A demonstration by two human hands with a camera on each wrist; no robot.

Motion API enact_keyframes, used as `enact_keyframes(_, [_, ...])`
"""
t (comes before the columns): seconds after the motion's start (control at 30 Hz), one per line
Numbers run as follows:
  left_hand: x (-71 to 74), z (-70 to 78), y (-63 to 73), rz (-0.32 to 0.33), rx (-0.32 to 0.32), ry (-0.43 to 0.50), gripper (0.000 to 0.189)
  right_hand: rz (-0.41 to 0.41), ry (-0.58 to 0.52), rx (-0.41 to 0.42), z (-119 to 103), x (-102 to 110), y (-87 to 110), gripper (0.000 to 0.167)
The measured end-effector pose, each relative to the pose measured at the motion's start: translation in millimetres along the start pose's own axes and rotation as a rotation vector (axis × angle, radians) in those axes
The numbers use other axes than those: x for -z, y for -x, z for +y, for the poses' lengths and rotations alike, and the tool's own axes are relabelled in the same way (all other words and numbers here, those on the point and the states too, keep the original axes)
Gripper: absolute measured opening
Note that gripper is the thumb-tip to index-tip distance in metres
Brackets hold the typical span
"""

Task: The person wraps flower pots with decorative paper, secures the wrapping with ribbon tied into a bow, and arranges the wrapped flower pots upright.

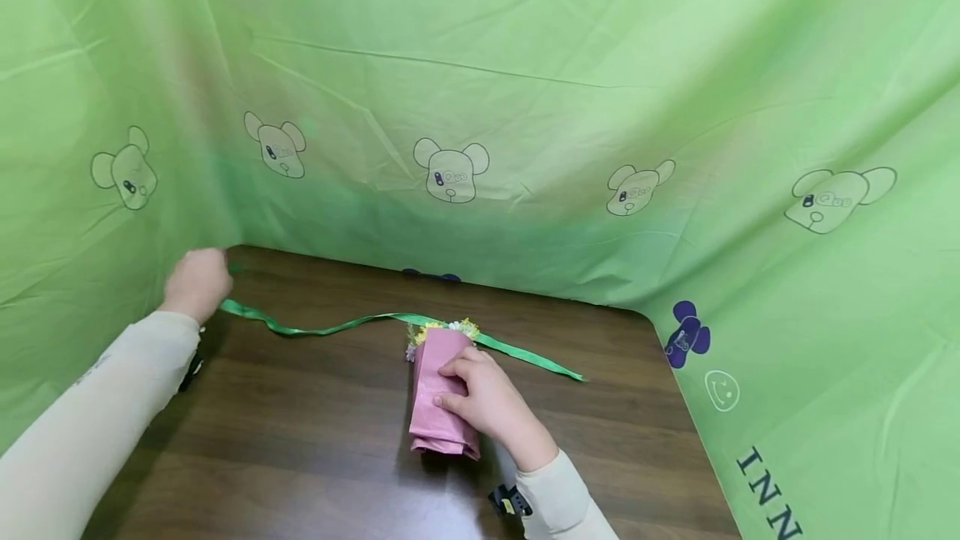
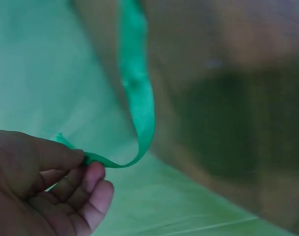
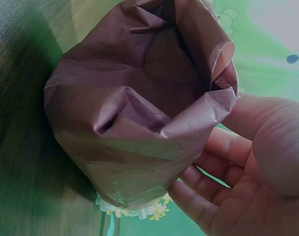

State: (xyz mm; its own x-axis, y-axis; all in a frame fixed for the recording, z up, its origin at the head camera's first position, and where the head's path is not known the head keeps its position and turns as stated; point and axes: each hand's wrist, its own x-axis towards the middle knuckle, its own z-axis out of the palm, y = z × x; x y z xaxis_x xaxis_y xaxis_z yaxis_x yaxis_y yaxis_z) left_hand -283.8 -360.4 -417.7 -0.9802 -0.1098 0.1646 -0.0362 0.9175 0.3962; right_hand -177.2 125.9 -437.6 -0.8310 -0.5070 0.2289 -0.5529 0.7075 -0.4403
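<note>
A small bouquet wrapped in pink paper (image 1: 433, 390) lies on the brown wooden table, its yellow and white flowers (image 1: 467, 327) at the far end. My right hand (image 1: 495, 400) holds the wrap from its right side, thumb and fingers against the paper. The folded, open bottom of the wrap faces the right wrist camera. A long green ribbon (image 1: 375, 317) runs across the table and passes under the flower end. At the far left, my left hand (image 1: 198, 283) pinches the ribbon between thumb and fingers. In the left wrist view, the ribbon (image 2: 139, 105) curves away from the fingertips.
Green cloth (image 1: 525, 90) printed with bear heads hangs behind the table and along both sides. The wooden table (image 1: 315, 415) meets the cloth at the back and right edges. The ribbon's free end (image 1: 562, 369) lies to the right of the bouquet.
</note>
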Motion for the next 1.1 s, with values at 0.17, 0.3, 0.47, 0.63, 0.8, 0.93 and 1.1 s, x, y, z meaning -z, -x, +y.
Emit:
enact_keyframes(0.17, [-25.8, -17.5, 12.6, -0.152, 0.042, -0.051, 0.028, -0.013, 0.003, -0.009, 0, -1, -0.2, 0.033])
enact_keyframes(0.3, [-41.0, -3.4, 19.8, -0.128, 0.003, -0.093, 0.033, -0.015, 0.005, -0.011, -1, -1, 0.6, 0.033])
enact_keyframes(0.47, [-55.9, 65.3, 34.8, 0.031, -0.171, -0.145, 0.019, 0.003, 0.0, -0.009, -1, 1, 2.4, 0.032])
enact_keyframes(0.63, [-76.1, 158.1, 71.5, -0.007, -0.411, 0.049, 0.016, 0.011, -0.007, -0.018, -1, 1, 2.8, 0.033])
enact_keyframes(0.8, [-102.5, 220.6, 112.2, -0.148, -0.756, 0.281, 0.029, 0.032, -0.018, 0.021, 1, 1, 2.0, 0.029])
enact_keyframes(0.93, [-113.5, 240.2, 133.5, -0.191, -0.823, 0.283, 0.04, 0.01, -0.037, 0.105, 7, 3, 3.7, 0.023])
enact_keyframes(1.1, [-114.1, 248.8, 143.6, -0.222, -0.749, 0.25, 0.046, -0.057, -0.099, 0.142, 17, 6, 6.1, 0.029])
